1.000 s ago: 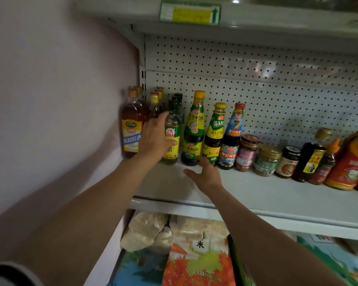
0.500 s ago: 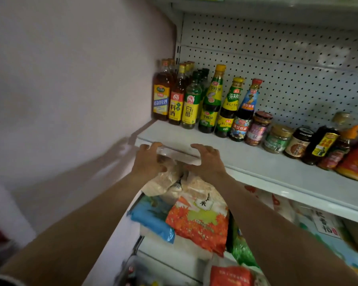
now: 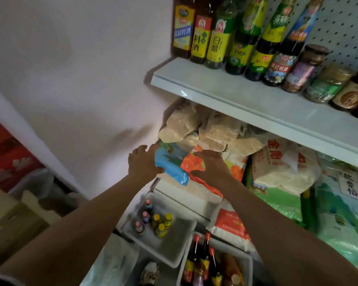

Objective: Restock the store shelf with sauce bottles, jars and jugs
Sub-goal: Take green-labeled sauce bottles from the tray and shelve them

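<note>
A row of sauce bottles (image 3: 217, 36) and jars (image 3: 327, 83) stands along the white shelf (image 3: 246, 104) at the top right. Below me, a white bin (image 3: 174, 244) holds several small capped bottles (image 3: 153, 221), and a second bin (image 3: 246, 263) holds tall red-capped bottles (image 3: 201, 263). My left hand (image 3: 143, 162) hangs open in the air beside a blue bag (image 3: 170, 164), holding nothing. My right hand (image 3: 211, 164) is open too, palm down over an orange rice bag (image 3: 234, 170).
Bags of rice and grain (image 3: 283, 168) fill the lower shelf under the white one. A pale wall (image 3: 81, 79) closes the left side. Cardboard boxes (image 3: 10, 219) and red packaging (image 3: 6, 153) sit at the far left on the floor.
Both hands have come down from the bottles on the shelf, past its front edge, to the bags below. My view has tipped down, bringing the floor bins into sight.
</note>
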